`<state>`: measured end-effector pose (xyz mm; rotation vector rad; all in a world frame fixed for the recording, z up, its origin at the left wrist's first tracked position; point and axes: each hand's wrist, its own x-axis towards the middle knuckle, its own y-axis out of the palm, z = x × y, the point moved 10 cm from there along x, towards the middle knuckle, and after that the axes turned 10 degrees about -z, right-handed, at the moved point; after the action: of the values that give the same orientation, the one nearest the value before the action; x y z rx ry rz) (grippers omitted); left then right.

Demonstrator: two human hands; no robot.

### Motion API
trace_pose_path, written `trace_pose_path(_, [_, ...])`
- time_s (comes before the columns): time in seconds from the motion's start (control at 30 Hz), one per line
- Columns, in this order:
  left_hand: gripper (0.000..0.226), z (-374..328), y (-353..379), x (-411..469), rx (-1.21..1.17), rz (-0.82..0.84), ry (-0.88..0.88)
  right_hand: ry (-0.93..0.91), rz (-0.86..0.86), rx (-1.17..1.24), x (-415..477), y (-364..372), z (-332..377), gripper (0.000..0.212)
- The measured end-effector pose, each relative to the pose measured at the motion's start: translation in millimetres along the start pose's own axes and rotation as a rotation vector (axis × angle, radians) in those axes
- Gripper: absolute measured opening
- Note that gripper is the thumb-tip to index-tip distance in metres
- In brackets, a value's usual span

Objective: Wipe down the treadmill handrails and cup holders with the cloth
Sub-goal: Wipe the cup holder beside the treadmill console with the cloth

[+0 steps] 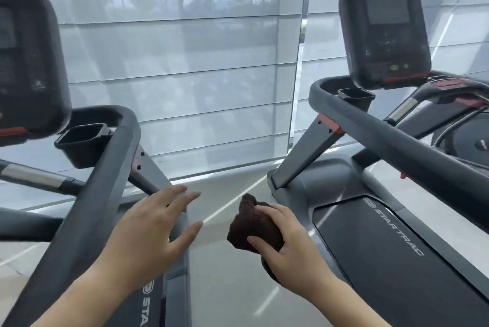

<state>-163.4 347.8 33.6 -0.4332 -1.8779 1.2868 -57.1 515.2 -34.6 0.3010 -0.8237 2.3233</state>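
I stand in the aisle between two grey treadmills. My right hand (288,250) grips a bunched dark brown cloth (251,223) in mid-air over the floor. My left hand (156,229) hovers with fingers spread and straight, holding nothing, just right of the left treadmill's handrail (105,176). A black square cup holder (82,141) sits inside that rail's upper corner. The right treadmill's handrail (391,128) slopes down to the right, with its own cup holder (356,98) below the console. Neither hand touches a rail.
Each treadmill has a dark console: left (26,62), right (383,35). The right treadmill's belt deck (383,247) lies beside my right hand. Pale floor (232,287) runs between the machines. White blinds (185,75) cover the windows ahead.
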Motion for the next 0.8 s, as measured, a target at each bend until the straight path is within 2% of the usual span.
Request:
trace_pose_path(0.17, [0.068,-76,68,88,-0.075,0.021,0.073,0.042,-0.113,-0.041,54,-86,-69,0.047])
trace_pose_path(0.47, [0.055,-180,152,216,-0.140,0.014,0.194,0.059,-0.342,-0.167,154,-214,-149,0.050])
trace_pose_path(0.63, [0.048,-198,191,294,-0.159,0.013,0.287,0.048,-0.389,-0.290,226,-231,-179,0.054])
trace_pose_path(0.8, [0.046,-198,231,389,-0.203,-0.010,0.373,0.014,-0.432,-0.531,319,-218,-215,0.054])
